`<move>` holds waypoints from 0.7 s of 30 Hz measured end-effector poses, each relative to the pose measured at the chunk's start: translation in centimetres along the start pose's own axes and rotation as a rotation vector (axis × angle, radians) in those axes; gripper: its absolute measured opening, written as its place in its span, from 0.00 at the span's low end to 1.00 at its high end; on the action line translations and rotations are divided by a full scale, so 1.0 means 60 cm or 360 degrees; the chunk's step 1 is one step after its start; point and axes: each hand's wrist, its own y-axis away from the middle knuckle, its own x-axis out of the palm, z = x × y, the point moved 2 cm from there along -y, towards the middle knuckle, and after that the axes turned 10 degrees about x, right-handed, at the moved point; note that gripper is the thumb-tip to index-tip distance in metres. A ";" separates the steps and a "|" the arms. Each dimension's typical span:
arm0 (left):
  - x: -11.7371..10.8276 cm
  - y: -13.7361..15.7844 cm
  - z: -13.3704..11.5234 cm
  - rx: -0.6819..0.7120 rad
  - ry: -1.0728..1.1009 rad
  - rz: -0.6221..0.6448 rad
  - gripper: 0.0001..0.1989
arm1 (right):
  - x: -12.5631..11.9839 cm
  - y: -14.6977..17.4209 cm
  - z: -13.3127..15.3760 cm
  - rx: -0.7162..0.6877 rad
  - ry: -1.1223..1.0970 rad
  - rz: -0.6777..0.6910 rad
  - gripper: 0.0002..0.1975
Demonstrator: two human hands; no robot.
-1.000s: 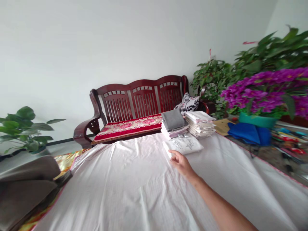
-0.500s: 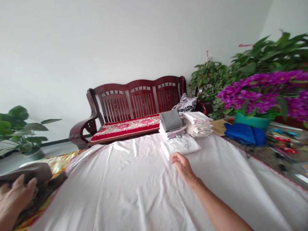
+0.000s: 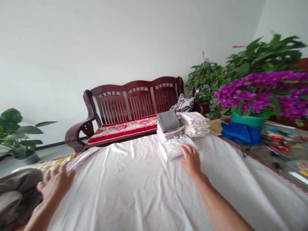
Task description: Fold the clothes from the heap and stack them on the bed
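A folded white cloth with a grey printed pattern (image 3: 170, 149) lies on the white sheet (image 3: 125, 183). My right hand (image 3: 191, 159) rests at its near right edge, fingers stretched out and touching it. Right behind it stands a stack of folded clothes topped by a grey one (image 3: 169, 121). A second stack of white folded clothes (image 3: 195, 124) is beside that. My left hand (image 3: 56, 181), slightly blurred, is over the sheet's left edge with its fingers spread and nothing in it. Just left of it lies a crumpled grey-brown garment pile (image 3: 20, 192).
A dark red wooden bench (image 3: 130, 99) with a red patterned cushion stands behind the sheet. At right, a table holds blue cloth (image 3: 240, 133), purple flowers in a teal pot (image 3: 249, 119) and scattered small tools. A potted plant (image 3: 27, 158) stands at left.
My left hand has moved right, away from the grey-brown garments and over the sheet's edge. My right hand has slid right along the folded white cloth. The view has shifted slightly.
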 end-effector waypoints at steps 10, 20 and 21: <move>0.205 0.140 -0.220 0.0774 0.0257 0.0437 0.26 | 0.014 -0.006 -0.016 -0.0166 0.0064 0.0079 0.28; 0.213 0.150 -0.224 0.0854 0.0218 0.0361 0.23 | 0.006 -0.047 -0.020 -0.0410 0.0247 0.0194 0.21; 0.214 0.151 -0.224 0.0849 0.0232 0.0358 0.23 | 0.002 -0.055 -0.017 -0.0428 0.0281 0.0230 0.20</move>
